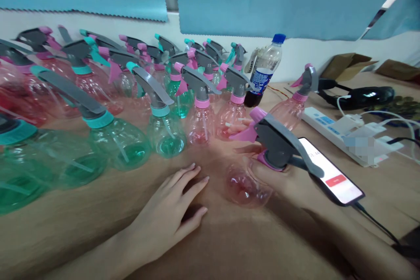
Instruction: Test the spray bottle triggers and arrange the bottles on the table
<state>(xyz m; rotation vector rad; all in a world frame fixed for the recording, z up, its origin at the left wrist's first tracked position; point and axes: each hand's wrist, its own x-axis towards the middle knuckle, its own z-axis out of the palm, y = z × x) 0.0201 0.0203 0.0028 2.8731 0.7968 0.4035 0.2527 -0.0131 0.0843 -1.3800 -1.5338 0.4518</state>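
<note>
My right hand [267,175] is wrapped round the neck of a pink spray bottle [249,186], just under its grey and pink trigger head [278,142]. The bottle's clear pink body rests on the wooden table [229,245]. My left hand [170,210] lies on the table to the left of that bottle, palm down, fingers stretched out and holding nothing. Right behind both hands stand several pink and green spray bottles [167,131].
Rows of pink and green spray bottles [98,87] fill the left and back of the table. A blue-capped drink bottle [264,72] stands behind. A smartphone [331,170] with a cable lies at right, beside a white power strip [341,133] and a black device [364,96].
</note>
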